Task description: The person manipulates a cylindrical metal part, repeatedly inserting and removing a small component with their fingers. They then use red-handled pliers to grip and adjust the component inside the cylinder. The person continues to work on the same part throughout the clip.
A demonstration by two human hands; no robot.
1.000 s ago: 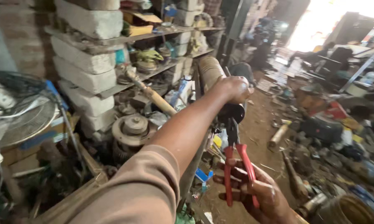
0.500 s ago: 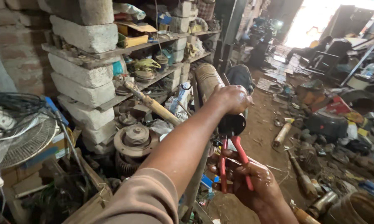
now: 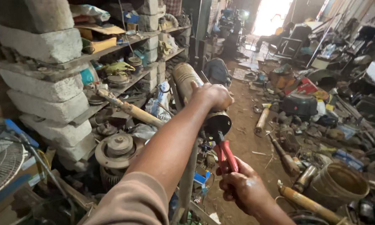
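Right hand (image 3: 243, 189): clenched around the red handles of the pliers (image 3: 224, 151), nearest the camera, low and right of centre.
Pliers: held upright, the dark nose set at the near end face of the cylinder (image 3: 200, 96).
Left hand (image 3: 212, 95): closed over the top of the cylinder near its near end, the arm stretched out from the bottom edge.
Cylinder: a dusty metal tube lying lengthwise away from the camera, atop an upright post (image 3: 187, 183).
Left side: hemmed by block-and-plank shelves (image 3: 112, 48) packed with parts; a pulley motor (image 3: 116, 148) is seen below.
Right side: the dirt floor (image 3: 241, 137) is crowded with scrap and a rusty bucket (image 3: 339, 185).
Far end: a narrow strip of floor is left open toward the bright doorway (image 3: 273, 14).
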